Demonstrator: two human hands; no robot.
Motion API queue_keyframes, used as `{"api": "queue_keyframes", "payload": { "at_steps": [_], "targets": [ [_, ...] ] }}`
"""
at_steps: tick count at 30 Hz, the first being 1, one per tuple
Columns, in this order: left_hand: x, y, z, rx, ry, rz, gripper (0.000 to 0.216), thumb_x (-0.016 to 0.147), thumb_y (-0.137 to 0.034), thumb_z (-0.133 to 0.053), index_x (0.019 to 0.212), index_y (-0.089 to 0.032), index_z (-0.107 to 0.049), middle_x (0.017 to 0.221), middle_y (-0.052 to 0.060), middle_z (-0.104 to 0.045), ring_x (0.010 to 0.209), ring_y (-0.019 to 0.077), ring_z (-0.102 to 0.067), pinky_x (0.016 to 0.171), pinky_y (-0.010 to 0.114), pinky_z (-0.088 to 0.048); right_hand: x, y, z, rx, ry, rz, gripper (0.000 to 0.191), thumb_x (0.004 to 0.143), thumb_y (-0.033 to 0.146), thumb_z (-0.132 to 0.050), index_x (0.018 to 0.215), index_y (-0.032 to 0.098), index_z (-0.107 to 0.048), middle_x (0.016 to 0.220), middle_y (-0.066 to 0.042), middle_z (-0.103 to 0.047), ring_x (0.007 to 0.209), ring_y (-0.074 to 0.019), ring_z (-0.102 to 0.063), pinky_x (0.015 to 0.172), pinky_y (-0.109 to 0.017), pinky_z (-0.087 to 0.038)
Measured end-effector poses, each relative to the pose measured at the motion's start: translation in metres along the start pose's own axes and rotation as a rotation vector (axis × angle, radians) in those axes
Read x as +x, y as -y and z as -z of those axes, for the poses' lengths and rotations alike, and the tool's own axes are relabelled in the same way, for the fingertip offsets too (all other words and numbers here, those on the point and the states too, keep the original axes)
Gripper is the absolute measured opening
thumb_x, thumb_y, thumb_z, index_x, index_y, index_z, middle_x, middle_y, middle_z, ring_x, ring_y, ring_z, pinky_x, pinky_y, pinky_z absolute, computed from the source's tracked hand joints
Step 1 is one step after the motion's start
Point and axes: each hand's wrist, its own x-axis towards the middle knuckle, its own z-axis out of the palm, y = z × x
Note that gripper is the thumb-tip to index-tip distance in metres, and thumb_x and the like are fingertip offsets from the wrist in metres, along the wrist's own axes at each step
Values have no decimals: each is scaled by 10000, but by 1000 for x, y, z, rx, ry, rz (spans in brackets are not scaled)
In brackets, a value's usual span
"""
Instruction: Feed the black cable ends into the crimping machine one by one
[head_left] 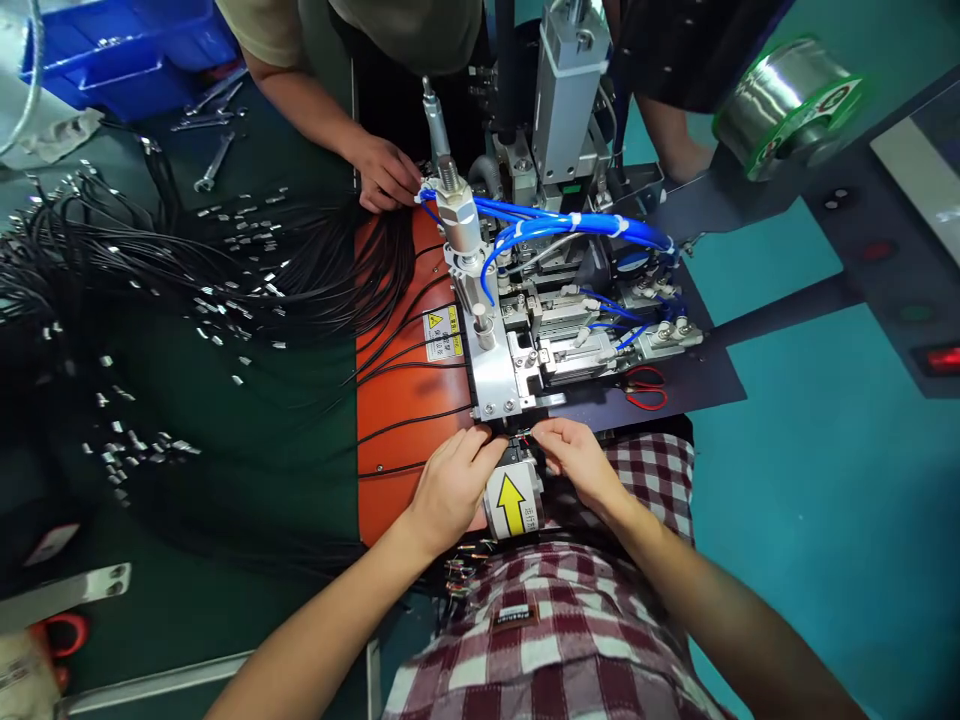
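My left hand [459, 482] is closed at the front end of the machine, its fingertips pressed together on a black cable [397, 470] that crosses the orange plate. My right hand [577, 458] faces it from the right, thumb and finger pinching the thin wires [523, 436] at the cable's end. The fingers partly cover the wire tips. Just beyond both hands stands the metal machine [491, 375] with its cylinders and blue air hoses [577, 225]. A round part with a yellow arrow [511, 503] sits just below the fingers.
Bundles of black cables [315, 260] with shiny ends spread over the dark green table. Another person's hand [386, 172] touches cables at the far side. Red-handled scissors [645, 388] lie right of the machine; a solder wire spool [787, 105], wrenches [217, 160] and blue bins [124, 60] are farther off.
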Motion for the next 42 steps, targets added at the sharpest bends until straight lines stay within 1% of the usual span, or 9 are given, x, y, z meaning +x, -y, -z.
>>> {"api": "queue_keyframes", "payload": {
  "at_steps": [4, 10, 13, 21, 24, 26, 28, 35, 42],
  "targets": [
    [0, 0, 0, 12, 2, -2, 290, 922, -138, -384, 1073, -111, -631, 907, 123, -599, 791, 207, -548, 685, 324, -502, -16, -5, -6, -90, -50, 60, 277, 775, 436, -633, 750, 161, -606, 526, 49, -466, 436, -87, -371, 428, -228, -282],
    [1, 0, 1, 13, -4, 6, 294, 920, -156, -391, 1077, -130, -639, 915, 121, -617, 791, 204, -560, 686, 325, -488, -25, 8, -9, -730, -201, 469, 166, 870, 285, -520, 766, 200, -617, 694, -27, -599, 618, -157, -517, 605, -274, -398],
    [1, 0, 1, 37, -14, -6, 289, 924, -169, -397, 1071, -132, -643, 920, 122, -623, 785, 202, -556, 679, 327, -471, -23, 12, -6, -829, -188, 517, 165, 890, 265, -489, 783, 203, -598, 695, -23, -595, 627, -161, -527, 634, -279, -401],
    [2, 0, 3, 106, -24, -24, 248, 923, -181, -434, 1052, -140, -642, 897, 107, -622, 797, 211, -508, 670, 333, -412, -17, 10, -4, -715, -141, 523, 151, 891, 272, -492, 784, 201, -573, 711, -14, -566, 635, -151, -506, 620, -275, -382],
    [1, -3, 5, 147, -13, -21, 247, 914, -175, -442, 1061, -143, -638, 924, 119, -609, 830, 227, -504, 677, 346, -414, -10, 4, -1, -457, -85, 340, 182, 864, 336, -536, 744, 201, -555, 598, 28, -487, 522, -123, -435, 511, -254, -337],
    [-1, -7, 8, 171, 43, -7, 268, 906, -167, -442, 1105, -131, -619, 937, 131, -594, 833, 238, -498, 672, 359, -427, -5, -1, 1, -243, -28, 185, 221, 841, 392, -561, 747, 193, -546, 542, 55, -439, 454, -102, -388, 449, -237, -296],
    [-2, -9, 9, 142, 107, 17, 299, 899, -144, -437, 1154, -100, -586, 946, 140, -584, 830, 241, -493, 671, 365, -450, -2, -5, 3, -122, -9, 107, 260, 825, 428, -577, 752, 181, -542, 519, 68, -426, 423, -89, -374, 433, -230, -282],
    [0, -6, 4, -54, 60, 50, 283, 890, -92, -423, 1119, -96, -588, 976, 131, -579, 891, 233, -505, 753, 361, -503, 0, -10, -3, -183, -56, 215, 256, 846, 443, -562, 816, 189, -546, 627, 41, -505, 476, -103, -478, 457, -234, -372],
    [-2, -6, 3, -45, 51, 40, 289, 907, -129, -402, 1119, -87, -594, 966, 138, -584, 883, 236, -511, 762, 365, -499, 3, -7, -9, -117, -27, 156, 259, 840, 432, -551, 751, 194, -505, 485, 67, -469, 438, -100, -412, 460, -234, -314]
  ]
}}
